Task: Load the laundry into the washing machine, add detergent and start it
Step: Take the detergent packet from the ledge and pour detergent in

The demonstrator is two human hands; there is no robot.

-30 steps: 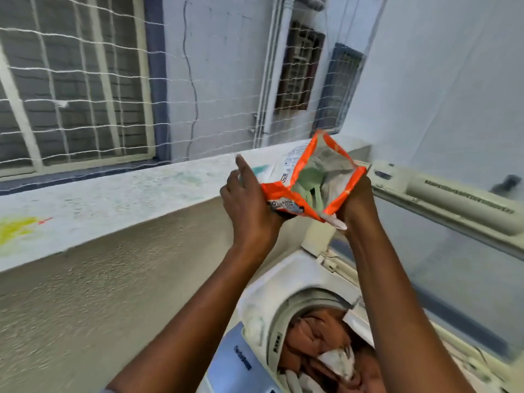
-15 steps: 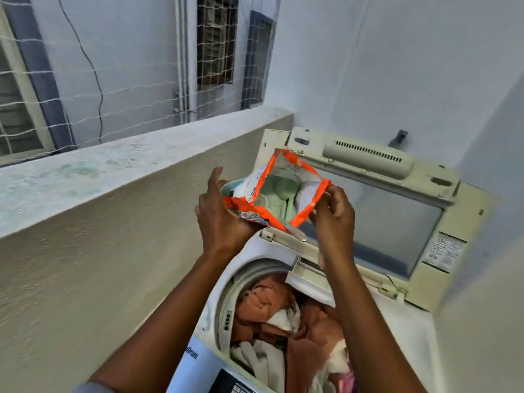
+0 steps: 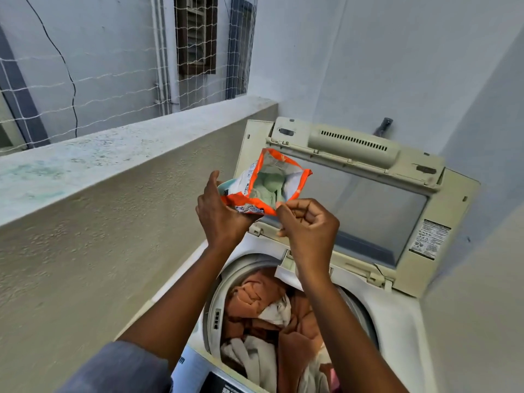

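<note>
An orange and white detergent packet (image 3: pixel 269 182) is held open above the top-loading washing machine (image 3: pixel 397 316). My left hand (image 3: pixel 219 214) grips the packet's lower left side. My right hand (image 3: pixel 309 222) pinches its near rim between thumb and fingers. Pale green powder shows inside the packet. Below my arms the drum is filled with laundry (image 3: pixel 263 316), orange-brown and white cloth. The machine's lid (image 3: pixel 377 199) stands raised behind the packet.
A rough low wall with a flat ledge (image 3: pixel 113 148) runs along the left of the machine. White netting (image 3: pixel 119 80) hangs beyond the ledge. A plain wall closes in on the right. The machine's control panel (image 3: pixel 204 375) is at the bottom edge.
The view has swung down and right, so the drum and lid show more fully. Both hands have lowered the packet toward the machine, and my right hand has shifted to the packet's near rim.
</note>
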